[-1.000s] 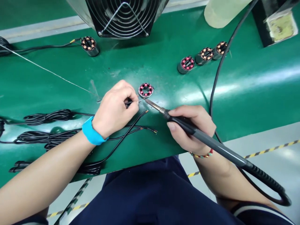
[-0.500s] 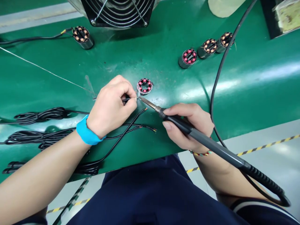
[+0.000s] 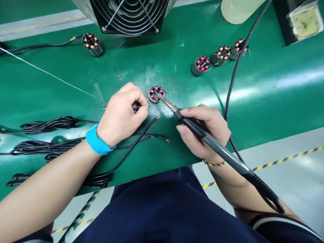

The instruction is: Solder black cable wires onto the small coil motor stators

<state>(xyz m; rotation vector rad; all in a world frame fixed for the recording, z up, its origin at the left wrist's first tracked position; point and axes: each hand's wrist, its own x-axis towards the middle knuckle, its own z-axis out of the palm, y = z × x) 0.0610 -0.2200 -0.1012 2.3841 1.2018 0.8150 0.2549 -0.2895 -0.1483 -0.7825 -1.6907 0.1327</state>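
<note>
The left hand (image 3: 121,114), with a bright blue wristband (image 3: 97,141) at its wrist, is curled into a loose fist and pinches the end of a thin black wire (image 3: 141,107) between thumb and forefinger. The bare tip of that wire points right, toward a small round stator with red coils in a metal ring (image 3: 156,93), which lies flat on the green desk (image 3: 76,84) just beyond the knuckles. The wire tip stops just short of the ring.

The right hand (image 3: 202,130) is closed around the black grip of a soldering iron (image 3: 202,133), held like a pen with thumb and fingers pressed onto the handle. The iron's metal tip (image 3: 162,98) slants up and left and lies over the lower edge of the stator; whether it touches cannot be told. The iron's thick black cord (image 3: 238,64) runs from the handle's back end, off the desk edge, and up across the desk to the far right. A beaded bracelet (image 3: 214,164) sits on the right wrist.

Below the left hand, 2 more black leads with stripped copper ends (image 3: 152,130) lie loose on the desk, and coiled black cable bundles (image 3: 48,125) rest to the left. At the far right stand 3 more cylindrical stators in a row (image 3: 219,55), and 1 wired stator (image 3: 92,42) stands at the far left, near a black wire-grille fan (image 3: 130,15). A thin strand of solder wire (image 3: 50,75) crosses the desk at the left.
</note>
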